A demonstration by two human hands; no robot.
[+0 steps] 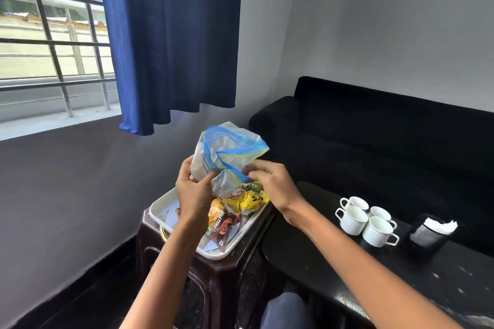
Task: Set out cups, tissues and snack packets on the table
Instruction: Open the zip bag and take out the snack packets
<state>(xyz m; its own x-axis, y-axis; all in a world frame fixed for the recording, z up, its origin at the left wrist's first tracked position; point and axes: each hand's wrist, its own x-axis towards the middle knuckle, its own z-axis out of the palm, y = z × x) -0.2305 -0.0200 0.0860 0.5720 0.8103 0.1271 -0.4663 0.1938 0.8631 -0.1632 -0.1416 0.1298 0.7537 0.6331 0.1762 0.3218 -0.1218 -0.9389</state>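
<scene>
Both hands, left hand [193, 189] and right hand [272, 184], pinch a zip-lock bag [224, 152] above the tray [165, 201] of snack packets [248, 199], 4 cups [366, 220] to their right.

Both hands [196, 189] [270, 181] grip zip bag [227, 152] above snack tray [160, 215].

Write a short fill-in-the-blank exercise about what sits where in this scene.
1. Both hands, left hand and right hand, hold a clear plastic bag above the ____.
2. The snack packets lie in a white tray on a dark ____.
3. The black table carries ____ white cups.
4. The tissues stand in a ____ holder.

Missing words: tray; stool; four; black
</scene>
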